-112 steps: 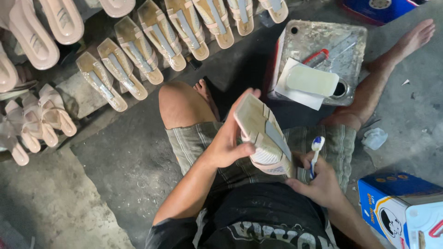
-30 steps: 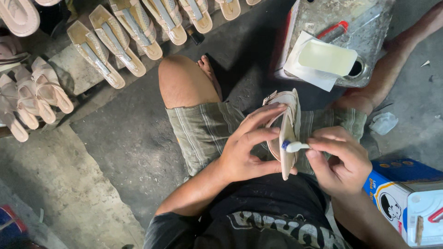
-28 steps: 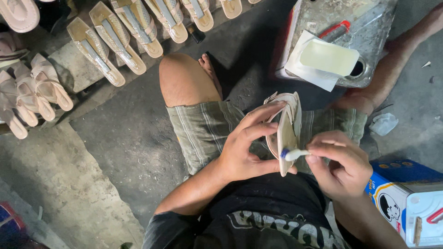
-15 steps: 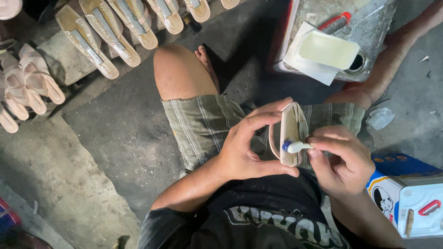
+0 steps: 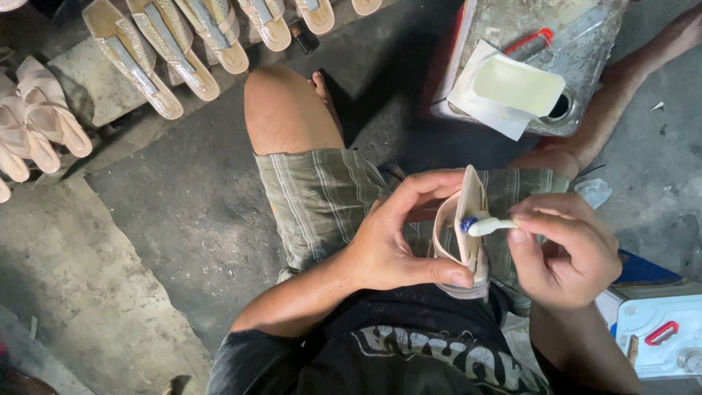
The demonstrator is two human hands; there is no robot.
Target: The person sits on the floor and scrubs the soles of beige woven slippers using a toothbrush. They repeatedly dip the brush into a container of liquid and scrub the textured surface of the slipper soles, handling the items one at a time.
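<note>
I sit on the floor with a beige sandal (image 5: 468, 219) held on edge over my lap. My left hand (image 5: 398, 238) grips it, fingers over the top and thumb under the bottom end. A white toothbrush (image 5: 486, 225) is pinched in my right hand (image 5: 567, 249), and its blue-tipped head touches the side of the sandal. My bare left knee (image 5: 281, 110) sticks out toward the rows of sandals.
A row of beige sandals (image 5: 175, 44) lies along the top left, with more sandals (image 5: 36, 128) at the far left. A metal can (image 5: 570, 51) carries a pale sheet (image 5: 518, 84) on white paper. A blue and white container (image 5: 658, 333) stands at the lower right.
I turned the sandal from sole-up to on edge and brought the toothbrush head against it. Over the last second the brush has shifted slightly along the sandal's side.
</note>
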